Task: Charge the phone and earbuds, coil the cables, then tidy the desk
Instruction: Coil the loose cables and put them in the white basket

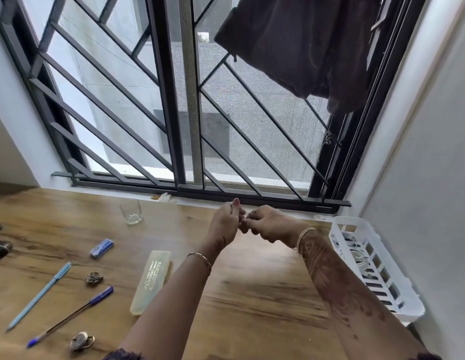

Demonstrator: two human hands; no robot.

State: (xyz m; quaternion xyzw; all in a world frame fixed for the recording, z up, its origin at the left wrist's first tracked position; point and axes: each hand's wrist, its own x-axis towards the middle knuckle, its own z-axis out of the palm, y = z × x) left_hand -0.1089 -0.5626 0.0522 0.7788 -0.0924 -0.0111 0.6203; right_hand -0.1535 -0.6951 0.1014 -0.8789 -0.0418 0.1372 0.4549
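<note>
I held my left hand (225, 224) and right hand (270, 226) together above the far side of the wooden counter (252, 294), just short of the window sill. Both had their fingers curled and the fingertips met, the left thumb pointing up. I could not tell whether anything was pinched between them. The white cables (357, 255) lay inside the white slotted basket (398, 300), which stood at the counter's right edge against the wall. Off to my left a clear glass (131, 211) stood near the sill. Closer to me lay a small blue packet (102, 247), a pale yellow case (152, 280), a light blue pen (41, 294) and a dark blue pen (72, 315), all apart from one another.
</note>
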